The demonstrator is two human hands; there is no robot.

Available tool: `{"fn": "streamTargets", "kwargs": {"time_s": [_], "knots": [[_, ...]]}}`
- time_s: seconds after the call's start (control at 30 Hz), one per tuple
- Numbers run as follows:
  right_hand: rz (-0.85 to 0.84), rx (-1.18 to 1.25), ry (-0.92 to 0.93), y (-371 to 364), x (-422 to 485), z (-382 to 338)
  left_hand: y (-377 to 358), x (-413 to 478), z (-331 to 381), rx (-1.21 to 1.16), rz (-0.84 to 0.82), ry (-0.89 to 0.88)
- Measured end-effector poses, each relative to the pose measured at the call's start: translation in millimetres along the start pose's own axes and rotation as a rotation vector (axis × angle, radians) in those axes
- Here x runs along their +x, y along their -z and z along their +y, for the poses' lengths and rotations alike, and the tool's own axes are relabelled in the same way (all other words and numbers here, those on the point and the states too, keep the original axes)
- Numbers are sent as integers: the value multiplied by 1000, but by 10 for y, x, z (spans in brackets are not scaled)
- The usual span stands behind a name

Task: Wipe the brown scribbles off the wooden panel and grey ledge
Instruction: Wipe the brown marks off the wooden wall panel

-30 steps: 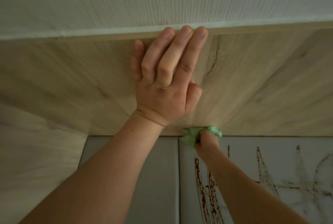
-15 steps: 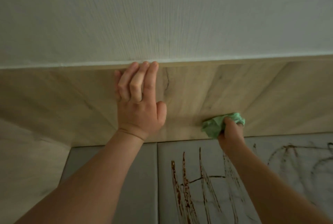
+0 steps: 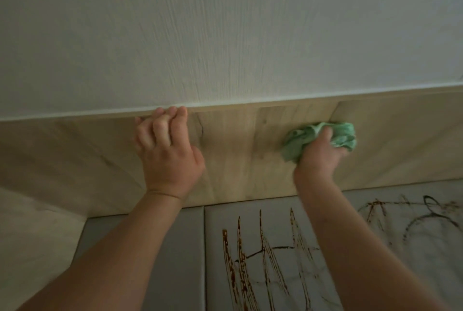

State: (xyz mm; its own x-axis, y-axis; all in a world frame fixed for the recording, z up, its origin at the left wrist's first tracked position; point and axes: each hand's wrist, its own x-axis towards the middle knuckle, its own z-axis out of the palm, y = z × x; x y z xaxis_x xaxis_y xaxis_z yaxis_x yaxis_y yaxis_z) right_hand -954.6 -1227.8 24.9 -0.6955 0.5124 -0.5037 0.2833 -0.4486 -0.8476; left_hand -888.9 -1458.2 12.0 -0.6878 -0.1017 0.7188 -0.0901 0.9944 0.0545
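Brown scribbles (image 3: 263, 255) sit on the grey ledge (image 3: 175, 248), below the wooden panel (image 3: 238, 160). We note tall zigzag strokes just right of the ledge's seam (image 3: 205, 260), and looser loops and lines farther right. The right forearm (image 3: 350, 248) crosses over the ledge between the two groups. Marks toward the right edge look fainter, smeared.

Wooden panel stands between the ledge and the white textured wall (image 3: 225, 35). Pale grain, with a dark crack line (image 3: 201, 130) just right of the left hand (image 3: 170, 155).

Left hand: palm laid against the panel, fingers together and slightly bent, tips at the panel's top edge, holding nothing. Whether the tips hook over that edge we cannot tell.

Right hand (image 3: 318, 158): fingers curled round a bunched green cloth (image 3: 343, 135), pressing it on the panel high up near the top edge, well to the right of the left hand. Cloth touches the panel only, apart from the scribbles.

Light dim, edges a little blurred.
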Motion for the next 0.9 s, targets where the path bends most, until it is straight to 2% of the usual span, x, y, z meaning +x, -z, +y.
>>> {"fn": "streamTargets", "kwargs": {"time_s": [0.1, 0.17, 0.23, 0.37, 0.43, 0.47, 0.57, 0.63, 0.7, 0.83, 0.9], "knots": [[-341, -150, -110, -301, -449, 377, -14, -27, -4, 16, -2, 33], [-462, -185, -163, -400, -564, 402, -10, -19, 19, 38, -3, 39], [-404, -140, -89, -307, -428, 170, -12, 18, 45, 55, 8, 62], [-117, -60, 157, 192, 119, -461, 108, 122, 339, 42, -59, 183], [-83, -64, 175, 249, 189, -563, 236, 201, 457, 13, -59, 256], [-126, -108, 155, 205, 142, -490, 285, 234, 526, -12, -39, 230], [-451, -331, 49, 47, -148, -131, 352, 394, 873, -120, 9, -76], [-511, -298, 14, 64, -108, -114, 325, 612, 1171, -160, -7, -297], [-395, -180, 2, 192, 168, -317, 253, 854, 1463, -188, -21, -452], [-166, -111, 146, 635, 856, -710, 69, 1117, 1953, -211, -38, -814], [-130, -83, 140, 710, 1080, -759, -3, 1172, 2103, -198, -55, -1016]]}}
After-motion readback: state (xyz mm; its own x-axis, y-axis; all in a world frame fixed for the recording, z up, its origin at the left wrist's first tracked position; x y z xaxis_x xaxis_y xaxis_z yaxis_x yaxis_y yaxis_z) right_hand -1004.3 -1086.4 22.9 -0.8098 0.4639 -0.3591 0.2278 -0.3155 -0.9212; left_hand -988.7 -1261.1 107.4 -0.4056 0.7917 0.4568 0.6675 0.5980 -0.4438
